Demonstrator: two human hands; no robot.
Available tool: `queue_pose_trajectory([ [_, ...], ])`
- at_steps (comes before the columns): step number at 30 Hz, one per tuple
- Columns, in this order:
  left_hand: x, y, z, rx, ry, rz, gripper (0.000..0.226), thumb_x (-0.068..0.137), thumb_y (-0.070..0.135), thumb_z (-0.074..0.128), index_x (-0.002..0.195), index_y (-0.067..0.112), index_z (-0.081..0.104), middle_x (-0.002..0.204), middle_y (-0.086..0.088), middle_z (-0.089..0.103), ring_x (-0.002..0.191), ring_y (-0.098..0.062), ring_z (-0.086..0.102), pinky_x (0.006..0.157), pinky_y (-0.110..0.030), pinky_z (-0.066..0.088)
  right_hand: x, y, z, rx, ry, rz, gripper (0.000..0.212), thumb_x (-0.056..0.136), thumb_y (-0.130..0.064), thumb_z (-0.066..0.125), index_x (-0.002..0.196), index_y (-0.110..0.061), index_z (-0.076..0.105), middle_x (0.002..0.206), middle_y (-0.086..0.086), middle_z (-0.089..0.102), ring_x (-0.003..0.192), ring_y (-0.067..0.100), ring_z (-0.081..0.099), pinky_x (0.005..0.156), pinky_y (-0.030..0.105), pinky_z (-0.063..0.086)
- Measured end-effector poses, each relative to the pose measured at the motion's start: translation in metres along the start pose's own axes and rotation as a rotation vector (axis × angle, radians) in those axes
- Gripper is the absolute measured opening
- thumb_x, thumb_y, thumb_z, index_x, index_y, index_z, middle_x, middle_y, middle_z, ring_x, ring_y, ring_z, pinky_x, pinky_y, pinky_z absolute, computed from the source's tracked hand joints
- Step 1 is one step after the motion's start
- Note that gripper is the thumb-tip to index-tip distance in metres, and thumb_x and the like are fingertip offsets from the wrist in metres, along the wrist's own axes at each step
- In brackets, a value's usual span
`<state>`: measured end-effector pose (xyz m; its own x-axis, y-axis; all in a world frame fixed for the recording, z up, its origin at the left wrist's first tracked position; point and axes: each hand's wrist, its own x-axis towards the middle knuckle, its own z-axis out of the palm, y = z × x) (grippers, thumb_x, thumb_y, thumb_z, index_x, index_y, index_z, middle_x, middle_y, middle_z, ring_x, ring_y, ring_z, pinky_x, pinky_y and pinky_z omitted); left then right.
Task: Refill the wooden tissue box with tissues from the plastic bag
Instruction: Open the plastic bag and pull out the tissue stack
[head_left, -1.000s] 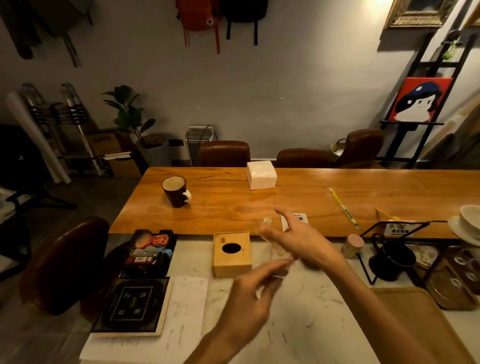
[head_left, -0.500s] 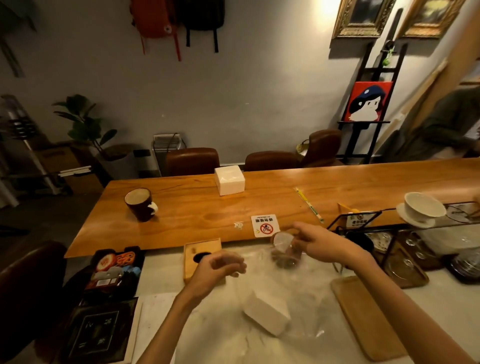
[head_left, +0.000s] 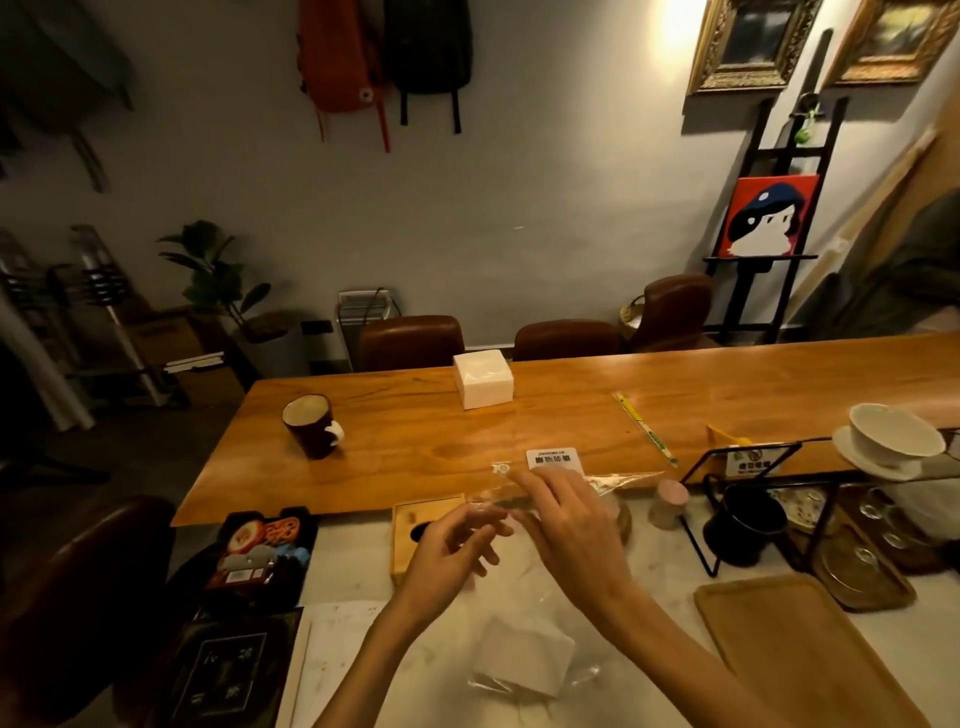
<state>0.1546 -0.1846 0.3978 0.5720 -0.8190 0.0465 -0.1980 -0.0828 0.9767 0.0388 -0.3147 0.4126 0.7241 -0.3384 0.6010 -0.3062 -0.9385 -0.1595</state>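
A clear plastic bag (head_left: 618, 480) hangs over the marble counter, its top edge stretched between both hands. A white stack of tissues (head_left: 522, 660) sits in its lower end near the counter. My left hand (head_left: 447, 553) pinches the bag's rim at the left. My right hand (head_left: 563, 525) grips the rim just beside it, fingers touching the left ones. The wooden tissue box (head_left: 410, 530), with an oval hole on top, stands on the counter behind my left hand, partly hidden by it.
A second wrapped tissue block (head_left: 483, 384) and a dark mug (head_left: 311, 426) stand on the long wooden table. A wooden tray (head_left: 800, 649) lies at right, beside a black wire rack (head_left: 748, 509) with cups. A small pink-lidded jar (head_left: 670, 504) and snack tray (head_left: 265, 556) flank the box.
The bag with the tissue stack came into view and is now held up. My hands moved together from apart and now meet at the bag's rim. The camera shifted.
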Motion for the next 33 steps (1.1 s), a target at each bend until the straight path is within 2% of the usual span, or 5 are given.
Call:
queue_pose_trajectory([
  [9,-0.004,-0.006,-0.039,-0.081,0.097,0.01,0.014,0.096,0.012,0.054,0.1,0.008,0.068,0.088,-0.013,0.073,0.078,-0.026,0.065,0.07,-0.033,0.051,0.023,0.024,0.004,0.035,-0.055,-0.025,0.051,0.086,-0.042,0.062,0.133,-0.024,0.053,0.127,-0.003,0.06,0.117,0.019,0.051,0.094,0.034,0.044],
  [17,-0.005,-0.015,-0.049,-0.083,0.154,0.045,0.017,0.096,0.014,0.053,0.1,0.004,0.067,0.082,-0.006,0.072,0.072,-0.017,0.062,0.066,-0.029,0.049,0.026,0.034,0.0,0.052,0.097,-0.028,0.022,0.093,-0.022,0.05,0.109,-0.02,0.065,0.099,-0.001,0.07,0.093,0.017,0.062,0.083,0.026,0.043],
  [25,-0.003,-0.021,-0.054,-0.078,0.181,0.047,0.019,0.097,0.014,0.051,0.094,0.0,0.064,0.08,-0.004,0.071,0.074,-0.014,0.065,0.068,-0.023,0.051,0.029,0.054,-0.008,-0.036,-0.018,-0.211,0.046,0.085,-0.029,0.065,0.127,-0.023,0.048,0.103,0.001,0.073,0.094,0.02,0.069,0.088,0.034,0.05],
  [30,0.002,-0.016,-0.055,-0.065,0.172,0.024,0.019,0.098,0.007,0.049,0.096,-0.004,0.064,0.08,-0.004,0.071,0.076,-0.009,0.07,0.069,-0.017,0.052,0.063,0.068,-0.064,-0.051,-0.77,-0.232,0.051,0.094,-0.03,0.057,0.14,-0.039,0.037,0.113,-0.011,0.067,0.097,0.008,0.065,0.084,0.029,0.056],
  [33,0.007,-0.018,-0.051,-0.022,0.127,0.024,0.017,0.098,0.01,0.05,0.094,0.008,0.067,0.085,-0.006,0.072,0.079,-0.014,0.069,0.071,-0.022,0.053,0.081,0.07,-0.093,0.106,-0.914,-0.127,0.038,0.095,-0.026,0.055,0.132,-0.035,0.052,0.117,-0.016,0.065,0.101,-0.005,0.059,0.083,0.014,0.049],
])
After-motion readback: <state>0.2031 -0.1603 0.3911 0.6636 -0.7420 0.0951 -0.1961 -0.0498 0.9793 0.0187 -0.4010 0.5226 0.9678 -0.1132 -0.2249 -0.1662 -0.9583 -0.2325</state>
